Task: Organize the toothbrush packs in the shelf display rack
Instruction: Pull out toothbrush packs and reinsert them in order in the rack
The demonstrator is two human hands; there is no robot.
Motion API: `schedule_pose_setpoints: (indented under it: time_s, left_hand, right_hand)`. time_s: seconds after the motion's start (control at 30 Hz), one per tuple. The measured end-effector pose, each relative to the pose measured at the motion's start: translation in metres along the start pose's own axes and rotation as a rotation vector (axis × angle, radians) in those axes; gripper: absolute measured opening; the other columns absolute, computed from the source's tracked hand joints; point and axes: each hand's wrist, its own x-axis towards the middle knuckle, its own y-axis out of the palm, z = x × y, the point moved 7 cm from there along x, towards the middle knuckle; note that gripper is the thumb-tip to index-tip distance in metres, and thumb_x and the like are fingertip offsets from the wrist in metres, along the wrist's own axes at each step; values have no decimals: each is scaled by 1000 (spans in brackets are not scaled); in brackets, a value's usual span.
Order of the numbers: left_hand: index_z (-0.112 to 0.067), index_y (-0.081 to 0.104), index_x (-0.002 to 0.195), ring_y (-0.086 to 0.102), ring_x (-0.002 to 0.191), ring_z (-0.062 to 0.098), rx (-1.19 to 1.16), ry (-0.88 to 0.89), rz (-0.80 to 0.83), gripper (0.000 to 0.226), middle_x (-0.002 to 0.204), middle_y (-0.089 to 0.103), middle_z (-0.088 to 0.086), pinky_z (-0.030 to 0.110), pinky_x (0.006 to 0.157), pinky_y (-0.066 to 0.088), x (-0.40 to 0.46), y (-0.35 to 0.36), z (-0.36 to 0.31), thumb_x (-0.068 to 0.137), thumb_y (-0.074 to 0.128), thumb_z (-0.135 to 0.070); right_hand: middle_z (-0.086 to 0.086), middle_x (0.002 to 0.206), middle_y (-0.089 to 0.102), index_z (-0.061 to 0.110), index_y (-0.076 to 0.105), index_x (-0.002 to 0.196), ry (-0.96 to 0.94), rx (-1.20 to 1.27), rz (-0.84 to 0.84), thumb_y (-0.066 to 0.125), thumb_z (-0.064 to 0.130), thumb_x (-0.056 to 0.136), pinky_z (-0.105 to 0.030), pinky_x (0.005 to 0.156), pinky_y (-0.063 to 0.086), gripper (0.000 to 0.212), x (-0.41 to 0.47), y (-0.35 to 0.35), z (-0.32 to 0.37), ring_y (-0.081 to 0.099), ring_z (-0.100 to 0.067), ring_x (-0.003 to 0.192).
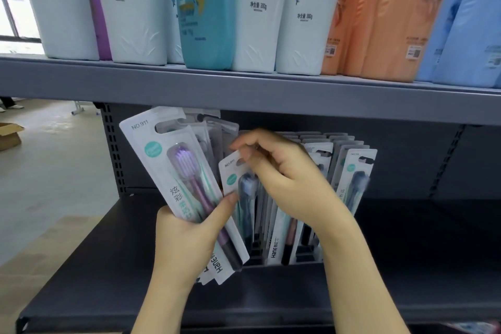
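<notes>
My left hand (187, 241) grips a fanned stack of toothbrush packs (173, 171), tilted to the left; the front one holds a purple brush and reads NO.911. My right hand (282, 179) pinches the top of one pack with a dark blue brush (233, 173), just right of the stack. Behind and right of my hands, several more packs (349, 171) stand upright in a dark display rack (284, 263) on the lower shelf.
The dark lower shelf (406, 266) extends on both sides of the rack. A grey upper shelf (244, 89) directly overhead carries white, teal, orange and blue pouches. At the left are the floor and a cardboard box (9, 135).
</notes>
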Motion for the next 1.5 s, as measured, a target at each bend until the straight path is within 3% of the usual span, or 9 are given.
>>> schedule_pose_setpoints:
  time_s: [0.17,0.3,0.37,0.5,0.7,0.93,1.2,1.37,1.5]
  left_hand:
    - [-25,68,62,66,59,-4,-25,-39,-114,27,59,69,-16,9,53,49,1,-7,5,73,76,-2]
    - [-36,72,57,63,54,-6,-38,-20,-118,39,53,66,-18,8,52,47,1,-5,2,74,75,-1]
    - [-28,70,55,61,51,-6,-48,-22,-119,34,50,64,-17,9,50,47,0,-5,2,74,76,0]
    - [-28,68,73,67,66,-5,-41,-13,-53,26,65,71,-19,10,56,49,-3,1,0,73,77,-4]
    - [-26,69,72,67,67,-5,-68,-27,-65,22,65,71,-16,8,57,48,-7,1,-1,73,76,-5]
    - [-26,70,74,68,72,-3,-105,-41,-72,19,69,72,-16,8,59,49,-12,7,0,74,76,-7]
    - [-28,69,77,68,81,-3,-150,-5,-96,24,77,72,-21,9,68,51,-18,22,1,75,74,-4]
    - [-34,75,67,68,81,-3,-172,-24,-102,31,76,72,-21,11,71,52,-20,30,3,76,74,-4]
    - [-28,72,72,68,81,-4,-182,-22,-100,26,75,72,-21,10,69,51,-23,36,2,76,74,-2]
  right_hand:
    - [7,97,52,28,44,100,122,-19,-241,71,32,80,-16,67,45,34,-11,-2,-9,53,-7,74]
    - [9,75,54,24,49,90,191,-176,-146,69,41,79,-22,63,44,28,-19,7,-20,50,-5,66]
    - [10,73,56,24,54,92,205,-223,-94,63,43,83,-29,68,47,23,-22,10,-25,53,-6,67]
    - [7,73,59,18,57,91,185,-245,-71,56,37,89,-25,66,47,19,-26,11,-24,54,-6,66]
    - [7,58,55,15,56,73,251,-250,-244,60,34,82,-20,58,43,22,-42,-25,-27,52,-7,59]
    - [2,59,58,13,56,67,333,-327,-443,65,27,79,-9,51,39,21,-73,-92,-40,49,-4,55]
    - [-4,61,60,9,56,72,367,-415,-635,62,27,86,-31,56,46,24,-102,-132,-66,57,-26,59]
    - [-3,60,61,4,57,74,344,-411,-676,63,24,86,-23,53,41,24,-107,-129,-81,57,-24,56]
    - [-2,59,60,4,56,75,331,-426,-651,63,25,87,-18,50,40,25,-110,-127,-93,56,-21,53]
